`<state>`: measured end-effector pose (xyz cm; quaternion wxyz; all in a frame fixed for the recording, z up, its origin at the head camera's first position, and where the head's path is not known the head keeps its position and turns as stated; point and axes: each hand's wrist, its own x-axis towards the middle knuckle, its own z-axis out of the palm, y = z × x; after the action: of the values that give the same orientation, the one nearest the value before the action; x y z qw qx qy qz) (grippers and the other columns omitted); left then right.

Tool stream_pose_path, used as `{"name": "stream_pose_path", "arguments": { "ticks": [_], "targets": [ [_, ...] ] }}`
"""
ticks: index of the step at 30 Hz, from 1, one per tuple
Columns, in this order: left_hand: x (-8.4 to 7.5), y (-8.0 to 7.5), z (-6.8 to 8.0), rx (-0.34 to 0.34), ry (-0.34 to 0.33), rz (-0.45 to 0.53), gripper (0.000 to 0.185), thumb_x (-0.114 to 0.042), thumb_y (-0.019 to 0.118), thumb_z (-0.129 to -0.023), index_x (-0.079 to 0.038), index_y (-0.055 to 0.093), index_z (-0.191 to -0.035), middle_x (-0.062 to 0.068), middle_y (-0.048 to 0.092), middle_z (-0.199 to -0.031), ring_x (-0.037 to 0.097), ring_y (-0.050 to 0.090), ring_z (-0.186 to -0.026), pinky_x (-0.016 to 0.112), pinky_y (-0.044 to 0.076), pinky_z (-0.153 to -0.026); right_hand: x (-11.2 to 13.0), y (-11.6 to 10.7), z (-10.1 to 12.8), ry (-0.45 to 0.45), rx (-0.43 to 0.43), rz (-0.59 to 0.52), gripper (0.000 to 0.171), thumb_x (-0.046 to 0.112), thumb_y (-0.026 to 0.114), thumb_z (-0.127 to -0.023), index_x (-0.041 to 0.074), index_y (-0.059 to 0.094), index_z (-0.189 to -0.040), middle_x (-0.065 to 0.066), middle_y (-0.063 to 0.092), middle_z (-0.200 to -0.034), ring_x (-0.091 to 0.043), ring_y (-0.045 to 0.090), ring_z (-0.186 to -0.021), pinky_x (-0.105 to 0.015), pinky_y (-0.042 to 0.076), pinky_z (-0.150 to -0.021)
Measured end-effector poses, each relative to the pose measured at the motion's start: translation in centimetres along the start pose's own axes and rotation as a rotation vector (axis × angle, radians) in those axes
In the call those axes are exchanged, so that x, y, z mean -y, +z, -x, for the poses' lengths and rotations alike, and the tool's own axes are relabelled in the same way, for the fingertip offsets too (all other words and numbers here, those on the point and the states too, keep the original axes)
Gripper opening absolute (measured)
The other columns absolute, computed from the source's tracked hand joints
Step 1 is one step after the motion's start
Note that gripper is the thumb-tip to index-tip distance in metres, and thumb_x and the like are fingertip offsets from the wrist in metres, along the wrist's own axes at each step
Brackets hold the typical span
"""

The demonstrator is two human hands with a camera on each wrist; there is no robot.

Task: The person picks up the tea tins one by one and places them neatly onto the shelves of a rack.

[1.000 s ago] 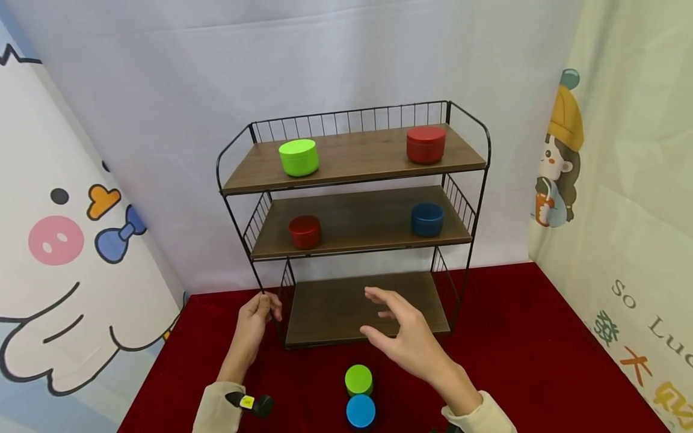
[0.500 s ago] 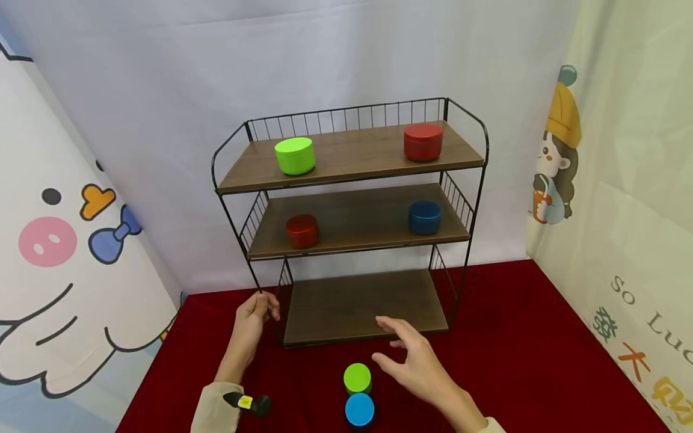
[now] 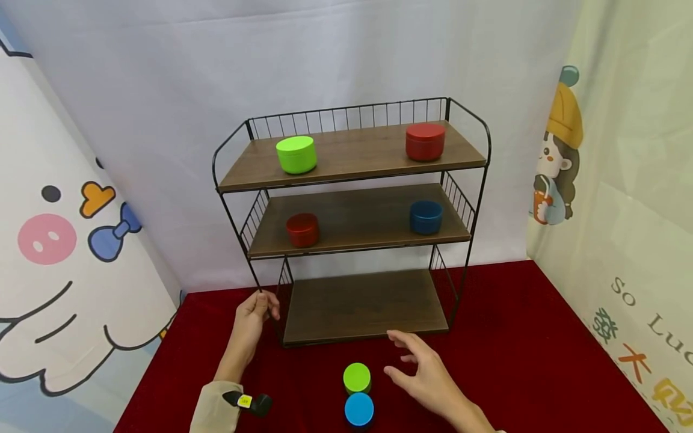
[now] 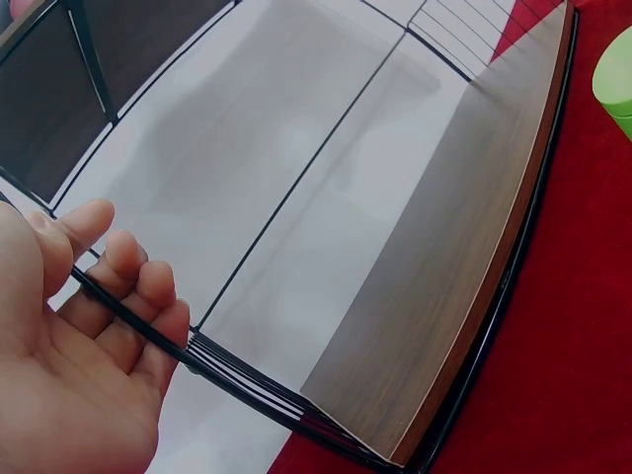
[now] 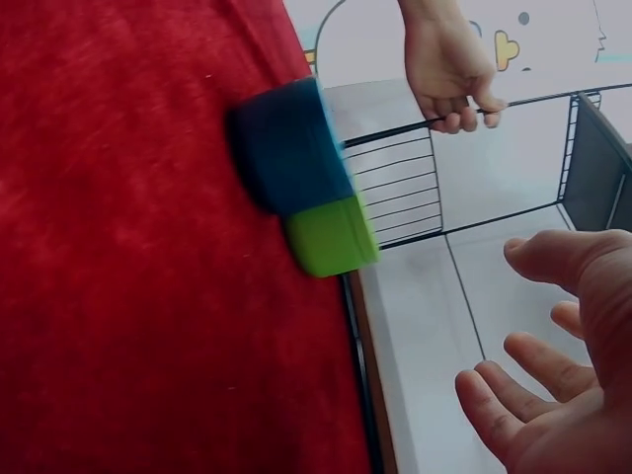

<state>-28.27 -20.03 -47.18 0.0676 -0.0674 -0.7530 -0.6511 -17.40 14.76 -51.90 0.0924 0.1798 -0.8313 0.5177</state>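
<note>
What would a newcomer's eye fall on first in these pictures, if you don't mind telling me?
Probably the black wire rack with three wooden shelves on the red cloth, bright tins spaced along its upper two shelves. Next, the left hand gripping the rack's front left post, and the open right hand hovering beside a green tin and a blue tin in front of the rack.

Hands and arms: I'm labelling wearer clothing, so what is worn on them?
Both hands are bare, no gloves or rings visible. The left hand emerges from a pale cream sleeve; a small black device with a yellow tag sits at that wrist. The right hand shows no sleeve here.
</note>
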Motion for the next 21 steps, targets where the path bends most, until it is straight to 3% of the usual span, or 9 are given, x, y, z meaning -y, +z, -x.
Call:
{"name": "stream_pose_path", "arguments": {
  "ticks": [11, 16, 21],
  "targets": [
    [0.2, -0.1, 0.0, 0.01, 0.01, -0.01, 0.046, -0.032, 0.034, -0.112, 0.007, 0.056, -0.103, 0.002, 0.057, -0.079, 0.014, 0.059, -0.077, 0.025, 0.049, -0.087, -2.0, 0.6, 0.3, 0.009, 0.066, 0.034, 0.06, 0.013, 0.08, -0.09, 0.005, 0.054, -0.144, -0.017, 0.059, -0.139, -0.039, 0.059, -0.12, -0.039, 0.059, -0.09],
    [0.1, -0.2, 0.0, 0.014, -0.004, -0.011, 0.046, -0.031, 0.035, -0.113, 0.009, 0.055, -0.105, 0.003, 0.057, -0.08, 0.014, 0.059, -0.078, 0.028, 0.048, -0.09, -2.7, 0.8, 0.0, -0.038, 0.105, 0.088, 0.06, 0.009, 0.08, -0.09, 0.002, 0.053, -0.144, -0.015, 0.059, -0.139, -0.036, 0.06, -0.119, -0.036, 0.059, -0.09],
    [0.0, -0.2, 0.1, 0.014, -0.005, -0.011, 0.048, -0.032, 0.034, -0.112, 0.011, 0.055, -0.106, 0.003, 0.057, -0.08, 0.014, 0.059, -0.078, 0.027, 0.049, -0.088, -3.1, 0.8, -0.2, -0.073, 0.151, 0.108, 0.06, 0.006, 0.078, -0.09, 0.0, 0.052, -0.144, -0.014, 0.058, -0.14, -0.036, 0.061, -0.12, -0.041, 0.058, -0.092]
  ]
}}
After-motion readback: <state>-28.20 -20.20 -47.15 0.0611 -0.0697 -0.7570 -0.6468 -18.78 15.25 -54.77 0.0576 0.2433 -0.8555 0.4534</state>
